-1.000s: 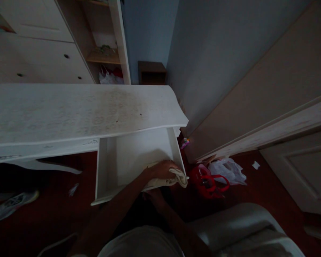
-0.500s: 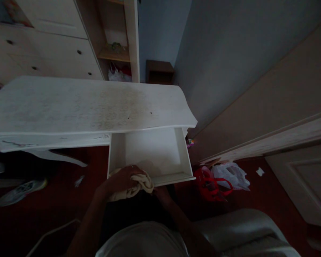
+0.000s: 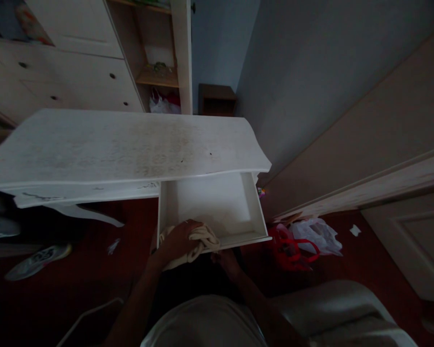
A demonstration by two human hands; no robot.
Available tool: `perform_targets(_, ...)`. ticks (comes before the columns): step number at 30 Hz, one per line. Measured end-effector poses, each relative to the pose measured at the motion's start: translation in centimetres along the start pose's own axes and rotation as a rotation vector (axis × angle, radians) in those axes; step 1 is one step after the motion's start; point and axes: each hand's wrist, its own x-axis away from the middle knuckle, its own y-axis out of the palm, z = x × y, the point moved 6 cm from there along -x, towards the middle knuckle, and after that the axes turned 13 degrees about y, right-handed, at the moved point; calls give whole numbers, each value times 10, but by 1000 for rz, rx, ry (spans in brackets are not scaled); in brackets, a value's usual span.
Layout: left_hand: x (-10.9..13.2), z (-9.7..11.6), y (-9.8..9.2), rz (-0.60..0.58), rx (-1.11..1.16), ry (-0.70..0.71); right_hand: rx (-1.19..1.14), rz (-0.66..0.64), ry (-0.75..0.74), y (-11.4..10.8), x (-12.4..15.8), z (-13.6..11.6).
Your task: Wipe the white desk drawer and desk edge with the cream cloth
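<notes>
My left hand [image 3: 177,239] is closed on a crumpled cream cloth [image 3: 198,242], pressing it on the front left corner of an open white drawer [image 3: 255,207]. The drawer is pulled out from under a worn white desk top [image 3: 123,147], and its inside looks bare. My right hand [image 3: 226,260] is below the drawer's front edge, in deep shadow, so its fingers are hard to read. It seems to touch the underside or front of the drawer.
A red bag [image 3: 287,248] and a white plastic bag [image 3: 320,236] lie on the dark red floor to the right. A door [image 3: 401,193] stands at right. A white wardrobe with shelves [image 3: 159,72] is behind the desk. A shoe [image 3: 36,260] lies at left.
My left hand has carried the cloth from the drawer's front right corner across to its front left corner. The view has shifted a little to the left.
</notes>
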Motion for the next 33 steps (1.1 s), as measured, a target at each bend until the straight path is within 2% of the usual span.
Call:
perform_targets(6,8,8,-1,83,-30,47,-37,-20,26,1,4,-2)
perform_targets(9,15,16,-15,188,-61,9,-57,-13,34,1,4,-2)
perform_targets(12,21,30,-45,364,-6,35,-68,-7,21,2,2,-1)
perform_targets(18,17,73,-143,769,3,195,-87,-11,42,2,-3,6)
perform_targets(21,-5,85,-185,855,26,268,-79,-2,66,1,-4,8)
perform_targets(24,-39,83,-222,913,84,319,-69,13,93,-1,-5,11)
perform_targets(28,-88,80,-268,1032,-72,391,-113,14,113,-2,-6,14)
perform_targets(31,-121,74,-286,1097,-229,429,-146,14,99,-2,-8,12)
perform_targets(33,-139,61,-287,1121,-327,389,-110,-16,80,0,-9,11)
